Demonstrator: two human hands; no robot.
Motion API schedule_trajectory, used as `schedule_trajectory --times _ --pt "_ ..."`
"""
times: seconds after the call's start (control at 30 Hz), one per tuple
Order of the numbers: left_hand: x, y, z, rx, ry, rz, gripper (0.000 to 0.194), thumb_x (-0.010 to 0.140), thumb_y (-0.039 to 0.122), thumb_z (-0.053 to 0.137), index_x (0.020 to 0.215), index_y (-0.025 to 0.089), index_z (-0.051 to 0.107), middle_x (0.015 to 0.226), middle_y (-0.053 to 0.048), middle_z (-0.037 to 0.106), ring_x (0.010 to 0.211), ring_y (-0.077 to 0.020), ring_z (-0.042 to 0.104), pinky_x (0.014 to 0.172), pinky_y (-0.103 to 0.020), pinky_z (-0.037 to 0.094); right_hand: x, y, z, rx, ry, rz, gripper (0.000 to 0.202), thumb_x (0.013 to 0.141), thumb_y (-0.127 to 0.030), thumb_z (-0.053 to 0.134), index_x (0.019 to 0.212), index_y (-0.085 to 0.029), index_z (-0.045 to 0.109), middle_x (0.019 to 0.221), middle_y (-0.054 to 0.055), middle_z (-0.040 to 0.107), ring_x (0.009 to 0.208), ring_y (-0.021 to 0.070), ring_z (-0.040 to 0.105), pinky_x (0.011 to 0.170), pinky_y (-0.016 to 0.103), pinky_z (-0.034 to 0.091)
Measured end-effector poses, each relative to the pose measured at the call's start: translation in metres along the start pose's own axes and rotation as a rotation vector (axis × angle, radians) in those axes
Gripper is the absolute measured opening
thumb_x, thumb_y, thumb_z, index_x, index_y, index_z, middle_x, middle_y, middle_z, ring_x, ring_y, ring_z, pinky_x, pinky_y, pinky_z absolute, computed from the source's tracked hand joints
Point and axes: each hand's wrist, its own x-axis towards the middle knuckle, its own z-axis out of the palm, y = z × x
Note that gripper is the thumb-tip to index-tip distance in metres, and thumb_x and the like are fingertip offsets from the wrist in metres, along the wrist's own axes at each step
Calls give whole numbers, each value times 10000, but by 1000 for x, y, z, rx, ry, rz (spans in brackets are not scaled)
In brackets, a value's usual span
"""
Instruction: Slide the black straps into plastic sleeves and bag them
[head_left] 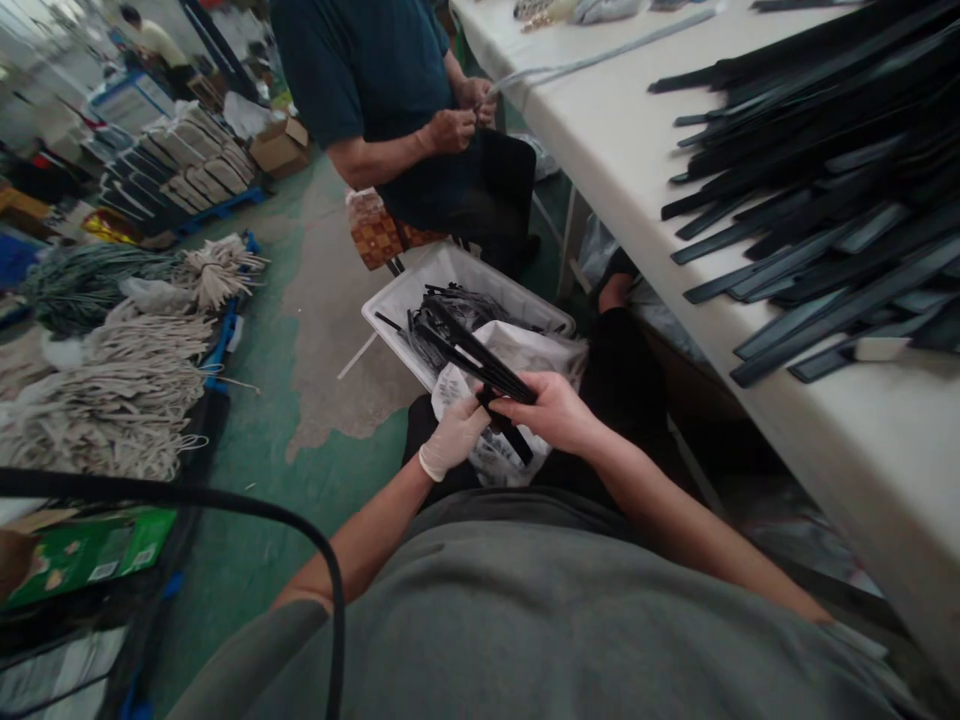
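1. While I sit beside the white table [600, 150], my gloved left hand [454, 435] and bare right hand [551, 410] both grasp one bundle of black strips [469, 350], fingers clenched around its near end, held over my lap and above the white bin [450, 275].
2. Judged from this grip, the far ends fan out loosely; if my fingers slacken, strips could slide free and drop into the bin or onto the green floor [247, 560].
3. The glove may grip the smooth strips poorly, so the bundle could twist between my hands.
4. The pile of black strips [825, 190] on the table overhangs its edge; a knock from my elbow might send some down.
5. Count: two hands of mine, one glove, one bundle in hand whose strips overlap too closely to number, one bin with a white bag [517, 355] in it, one table pile.
6. One co-worker [375, 80] sits ahead, both of that person's hands busy with a pale strap [600, 55].
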Motion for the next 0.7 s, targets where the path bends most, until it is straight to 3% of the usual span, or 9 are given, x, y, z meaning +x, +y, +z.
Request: schedule_trajectory --times 0.1,0.23,0.33,0.43,0.57,0.7 --pt "3 3 2 67 -29 40 254 815 389 656 877 151 723 749 -21 660 793 -186 577 783 -283 457 2 -6 -1 -11 130 -72 155 729 -312 709 762 -161 712 613 1 599 547 119 516 468 220 370" --pt "-8 -22 2 252 -140 -25 262 838 391 610 804 159 727 802 -42 686 807 -197 595 828 -296 454 4 -24 -26 120 362 -86 218 710 -360 721 748 -156 654 676 17 642 504 97 503 435 220 361" --pt "-22 -46 -1 307 -165 -121 294 838 420 587 811 163 729 812 -41 699 803 -206 602 814 -306 465 4 -31 -39 159 387 -68 247 702 -370 733 770 -147 651 742 41 688 464 75 484 399 211 349" --pt "-24 -56 -18 222 -92 -199 340 816 470 602 773 158 728 808 -50 714 811 -211 624 832 -315 477 2 -30 -45 127 404 -43 259 688 -370 737 790 -136 696 627 12 651 418 73 468 357 202 332" --pt "10 -32 -63 12 177 -125 467 722 596 672 791 137 717 785 -78 719 787 -217 662 837 -341 506 0 -31 -55 20 567 -119 280 733 -362 716 918 -157 765 674 15 683 437 86 503 374 217 403" --pt "82 31 -107 -110 322 91 534 707 634 684 908 140 690 866 -98 722 847 -225 682 859 -365 519 10 -29 -69 -30 760 -253 266 749 -383 728 925 -188 770 881 40 739 466 87 543 418 238 477"
